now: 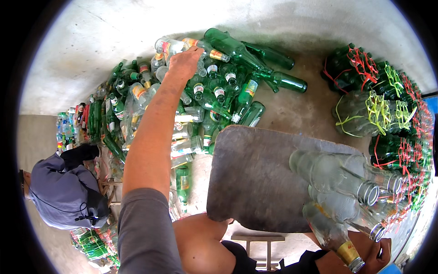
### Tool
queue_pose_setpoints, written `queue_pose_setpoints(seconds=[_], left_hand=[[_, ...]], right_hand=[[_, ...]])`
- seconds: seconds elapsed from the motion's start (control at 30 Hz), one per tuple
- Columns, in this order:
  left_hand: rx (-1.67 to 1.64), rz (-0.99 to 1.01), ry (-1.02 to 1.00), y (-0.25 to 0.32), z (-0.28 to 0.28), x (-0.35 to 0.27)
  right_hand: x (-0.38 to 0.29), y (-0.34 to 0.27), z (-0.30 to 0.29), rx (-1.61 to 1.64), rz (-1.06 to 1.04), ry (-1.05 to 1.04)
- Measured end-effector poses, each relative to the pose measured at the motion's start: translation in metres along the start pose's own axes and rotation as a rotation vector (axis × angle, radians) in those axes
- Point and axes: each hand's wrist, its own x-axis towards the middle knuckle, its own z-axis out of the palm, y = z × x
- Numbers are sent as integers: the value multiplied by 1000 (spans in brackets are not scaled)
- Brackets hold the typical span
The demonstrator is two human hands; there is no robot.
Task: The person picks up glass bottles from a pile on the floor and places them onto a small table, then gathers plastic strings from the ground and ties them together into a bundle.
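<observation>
My left hand (186,63) reaches out to a heap of loose glass bottles against the wall. Its fingers close around a clear glass bottle (171,46) with a red and yellow label; the hand hides part of that bottle. Before me is a dark, worn board (260,181) with rounded corners. Several clear glass bottles (335,171) lie stacked on its right side, mouths towards the lower right. One clear bottle with a gold neck label (330,233) lies lowest. Beside these necks is my right hand (378,253), fingers curled; whether it touches a bottle is unclear.
Green beer bottles (236,48) lie on the heap's far right. Bundles of bottles tied with red and yellow-green strips (376,113) line the right side. At left, a person in a grey top (68,195) sits by the heap. A wooden stool (258,238) shows below the board.
</observation>
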Motion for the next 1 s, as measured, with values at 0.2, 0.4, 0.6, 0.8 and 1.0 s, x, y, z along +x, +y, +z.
queue_pose_setpoints(seconds=[0.2,0.4,0.6,0.8,1.0], left_hand=[[32,84,109,-7,16,9],[68,186,189,-22,22,17],[-11,321,310,-43,23,3],[-64,369,347,-40,6,-17],[-122,358,498,-50,-20,-44]], right_hand=[[2,9,0,-52,-5,-19],[0,11,-3,-37,63,-39],[-3,11,-2,-18,80,-25],[-12,3,-3,3,58,14],[-16,5,-1,-8,11,38]])
